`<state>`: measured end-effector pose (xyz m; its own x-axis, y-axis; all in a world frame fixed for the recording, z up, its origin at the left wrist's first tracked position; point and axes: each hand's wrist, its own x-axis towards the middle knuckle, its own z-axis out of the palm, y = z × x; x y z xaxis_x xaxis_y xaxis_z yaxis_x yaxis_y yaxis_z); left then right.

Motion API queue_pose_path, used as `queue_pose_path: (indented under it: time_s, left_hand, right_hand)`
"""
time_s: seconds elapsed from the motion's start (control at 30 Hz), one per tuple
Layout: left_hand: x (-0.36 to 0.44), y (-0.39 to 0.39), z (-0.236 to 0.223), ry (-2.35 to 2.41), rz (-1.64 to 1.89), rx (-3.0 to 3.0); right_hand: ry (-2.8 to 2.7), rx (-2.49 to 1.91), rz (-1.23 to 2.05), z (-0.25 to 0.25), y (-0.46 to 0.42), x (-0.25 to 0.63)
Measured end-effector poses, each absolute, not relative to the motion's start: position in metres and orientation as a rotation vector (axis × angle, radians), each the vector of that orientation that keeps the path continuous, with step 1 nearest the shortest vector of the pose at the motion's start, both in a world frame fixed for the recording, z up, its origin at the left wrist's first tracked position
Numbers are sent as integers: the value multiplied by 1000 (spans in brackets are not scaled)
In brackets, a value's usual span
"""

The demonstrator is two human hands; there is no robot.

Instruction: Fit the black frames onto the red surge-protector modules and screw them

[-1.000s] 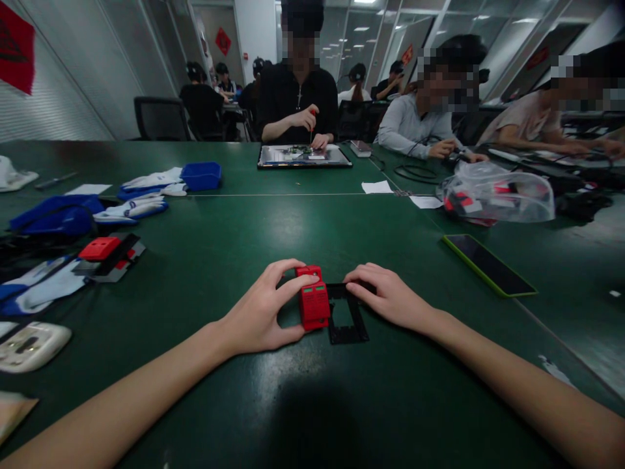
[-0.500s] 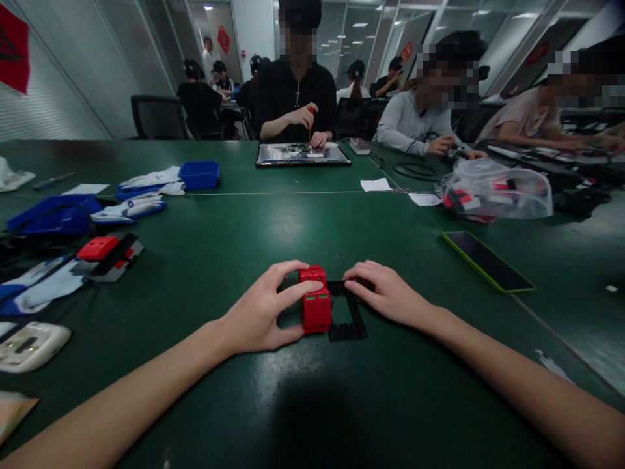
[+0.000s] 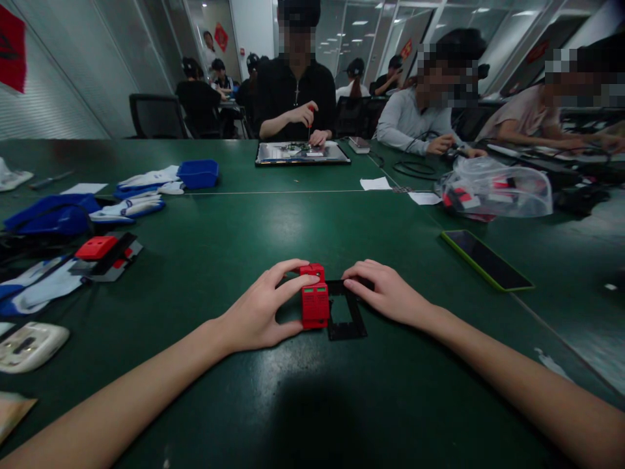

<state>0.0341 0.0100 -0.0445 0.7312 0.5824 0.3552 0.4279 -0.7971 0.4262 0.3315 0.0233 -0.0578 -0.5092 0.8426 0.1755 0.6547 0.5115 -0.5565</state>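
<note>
A small red block-shaped module (image 3: pixel 315 304) stands on the green table (image 3: pixel 303 228), right in front of me. My left hand (image 3: pixel 258 312) is wrapped round it, thumb at its near side and fingers over its top. Against the module's right side lies a flat black rectangular frame (image 3: pixel 346 319). My right hand (image 3: pixel 383 293) rests on the frame's far end with its fingers pressed down on it.
A phone in a green case (image 3: pixel 486 259) lies to the right, a clear bag of parts (image 3: pixel 495 189) behind it. At the left lie a second red module (image 3: pixel 100 249), gloves (image 3: pixel 131 207), a blue tray (image 3: pixel 198 173) and a white device (image 3: pixel 27 344). Several people work across the table.
The red module has been shifted and turned a little under my left hand. My right hand has stayed on the black frame.
</note>
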Motion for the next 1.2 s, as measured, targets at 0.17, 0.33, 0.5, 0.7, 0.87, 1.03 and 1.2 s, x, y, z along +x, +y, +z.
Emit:
queue_pose_path:
  time_s: [0.17,0.33,0.5,0.7,0.87,1.03,1.2]
  left_hand:
    - [34,10,-43,822,649,2575]
    - [35,11,-42,831,611,2535]
    - [35,10,-40,832,628,2516]
    - [35,12,-42,858,666,2484]
    - [34,14,-47,879,672,2467]
    - [34,14,-48,902,657,2447]
    - [35,15,-46,902,649,2435]
  right_hand:
    - [-2285,-1285,643,-57,23,331]
    - [-2238,-1341,677,-55,23,330]
    - [-2214,-1387,677,-54,22,327]
    - [-2206,-1426,659,-56,20,323]
    - [-2198,-1437,645,-56,20,322]
    - [-2188,-1439,646,-56,19,322]
    - [-2167,-1431,669,-56,19,323]
